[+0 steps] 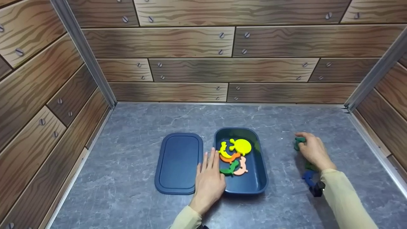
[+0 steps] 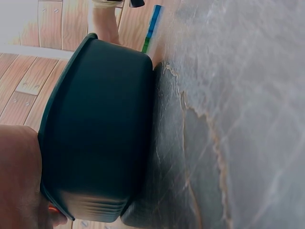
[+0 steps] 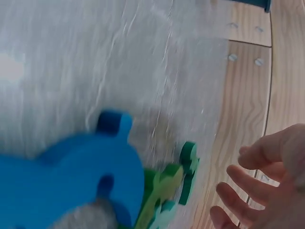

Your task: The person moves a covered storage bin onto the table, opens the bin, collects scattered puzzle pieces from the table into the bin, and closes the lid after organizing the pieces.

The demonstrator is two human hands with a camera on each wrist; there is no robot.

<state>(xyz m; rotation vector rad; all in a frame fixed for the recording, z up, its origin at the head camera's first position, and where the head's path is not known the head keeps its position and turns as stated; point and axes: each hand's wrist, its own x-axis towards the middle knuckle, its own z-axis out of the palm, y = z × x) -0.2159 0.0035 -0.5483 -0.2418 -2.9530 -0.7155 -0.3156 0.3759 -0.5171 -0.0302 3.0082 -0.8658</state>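
My left hand (image 1: 210, 183) lies with straight fingers along the left rim of a dark blue plastic box (image 1: 263, 173). Inside the box are flat animal-like pieces: a yellow round one (image 1: 242, 147), a yellow curved one (image 1: 224, 152), an orange one (image 1: 229, 158), a green one (image 1: 228, 170) and a pink one (image 1: 242, 167). Over at the right, my right hand (image 1: 314, 152) reaches above a dark green piece (image 1: 299, 143). The right wrist view shows its fingers spread, apart from that dark green piece (image 3: 187, 183).
A dark blue lid (image 1: 179, 163) lies flat left of the box. Below my right hand lie a blue piece (image 1: 307, 178) and another green piece (image 1: 311, 166), partly hidden by the wrist. Wood-patterned walls (image 1: 190, 70) enclose the grey marbled table (image 1: 127, 178).
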